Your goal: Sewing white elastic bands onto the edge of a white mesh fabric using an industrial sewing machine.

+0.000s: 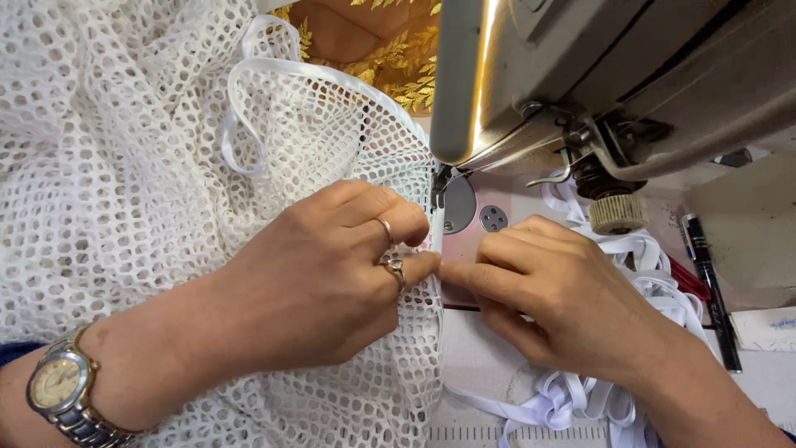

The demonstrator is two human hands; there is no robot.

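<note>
My left hand [332, 274], with rings on two fingers and a wristwatch [62, 390] on the wrist, pinches the edge of a white open-mesh fabric [124, 182] in front of the sewing machine's needle area [444, 187]. My right hand [555, 290] meets it fingertip to fingertip and presses the same white tape-bound edge [438, 236] onto the pinkish machine bed [485, 241]. A white binding tape [274, 70] runs along the mesh edge and loops at the back.
The beige sewing machine head [613, 66] overhangs at upper right with a knurled knob [618, 214]. Loose white tape [580, 398] is piled under my right wrist. A black pen [709, 282] lies to the right. Gold-patterned cloth [398, 58] shows behind.
</note>
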